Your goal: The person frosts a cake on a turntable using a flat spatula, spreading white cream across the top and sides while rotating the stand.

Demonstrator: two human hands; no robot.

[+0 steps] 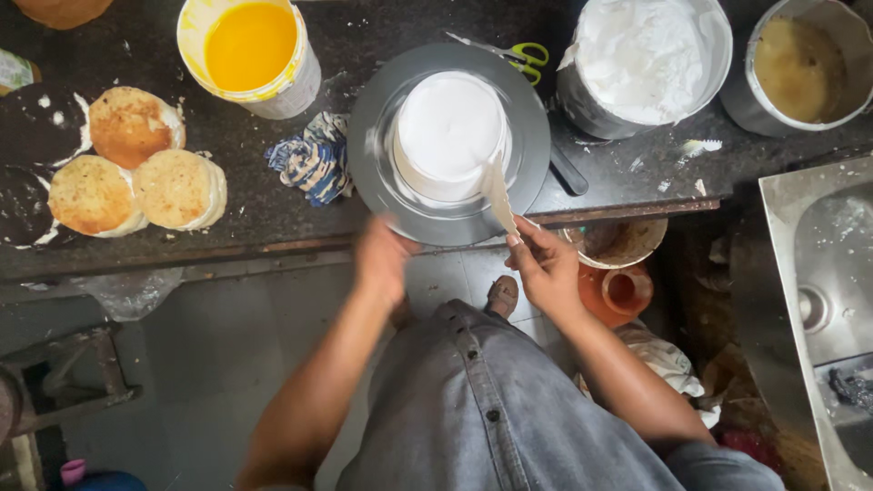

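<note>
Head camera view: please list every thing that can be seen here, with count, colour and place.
Round white frosted cake: one, white, on the turntable.
Round grey metal turntable: one, grey, counter centre.
Cream-smeared flat spatula: one, whitish, against the cake's side.
Bucket of orange-yellow liquid: one, white, upper left.
Round sponge cake layers: three, golden brown, left.
Crumpled blue patterned cloth: one, beside the turntable.
Green-handled scissors: one, behind the turntable.
Metal tub of white cream: one, upper right.
Metal pot of brownish paste: one, far right.
Steel sink: one, right edge.
Left hand: blurred, at the turntable's rim.
Right hand: holds the spatula.
</note>
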